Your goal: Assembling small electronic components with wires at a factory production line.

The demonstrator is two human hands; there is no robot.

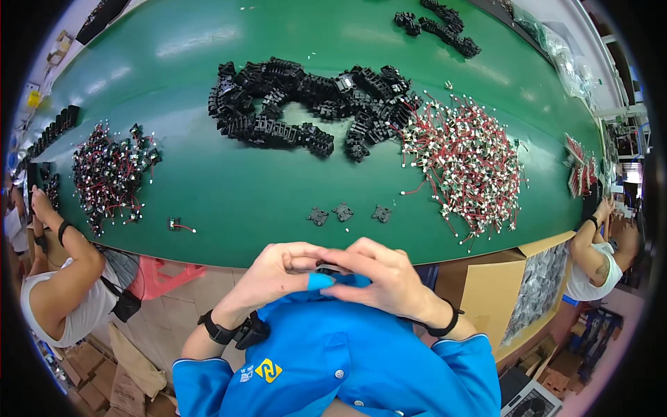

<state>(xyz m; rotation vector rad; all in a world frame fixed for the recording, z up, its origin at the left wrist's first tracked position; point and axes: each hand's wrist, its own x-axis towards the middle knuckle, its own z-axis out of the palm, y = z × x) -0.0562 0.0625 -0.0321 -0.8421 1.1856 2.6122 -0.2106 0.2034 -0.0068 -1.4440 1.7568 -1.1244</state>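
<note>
Close to my chest, at the table's front edge, both of my hands meet with their fingertips together. My left hand (281, 272) is closed, its thumb wrapped in blue tape, and pinches a small dark part (324, 267). From the other side my right hand (385, 274) is closed on the same part, its fingers covering most of it, so its exact kind cannot be made out. Just beyond the hands lie three small black plastic pieces (342, 212). A small circuit board with a red wire (174, 224) sits apart to the left.
Rows of black plastic parts (278, 132) curve across the green table (243, 201). A heap of white connectors with red wires (469, 163) lies right, a heap of dark boards (111, 174) left. A cardboard box (490, 299) stands at my right; co-workers sit on both sides.
</note>
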